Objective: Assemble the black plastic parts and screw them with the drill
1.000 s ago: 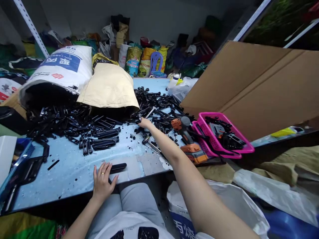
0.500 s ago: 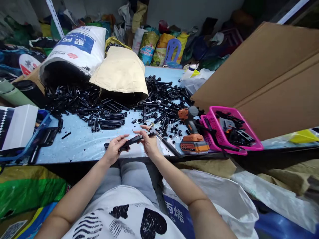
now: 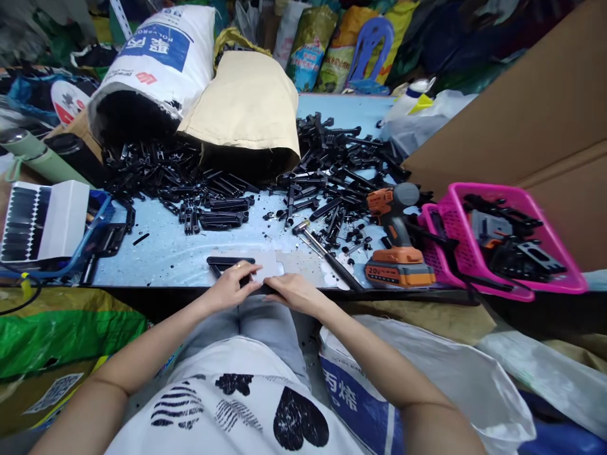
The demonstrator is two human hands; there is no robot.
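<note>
My left hand [image 3: 233,285] is closed, thumb and fingers pinching one end of a dark black part [image 3: 262,289] at the table's front edge. From the other side my right hand [image 3: 294,292] grips the same part. Most of it is hidden by my fingers. Just behind my left hand a black folding bracket [image 3: 230,260] lies on the table, with a slanting arm under its long bar. A hammer [image 3: 327,256] with a black handle rests to the right of my right hand.
An orange cordless drill [image 3: 398,265] stands right of the hammer, beside a pink basket [image 3: 581,278] of black parts. Heaps of black parts [image 3: 341,151] spread below a beige sack [image 3: 241,95] and a white sack [image 3: 156,50]. A blue tray [image 3: 102,221] stands at left.
Both hands have come down toward me to the table edge with the black part, which is now mostly covered. The camera view has tilted down and turned left.
</note>
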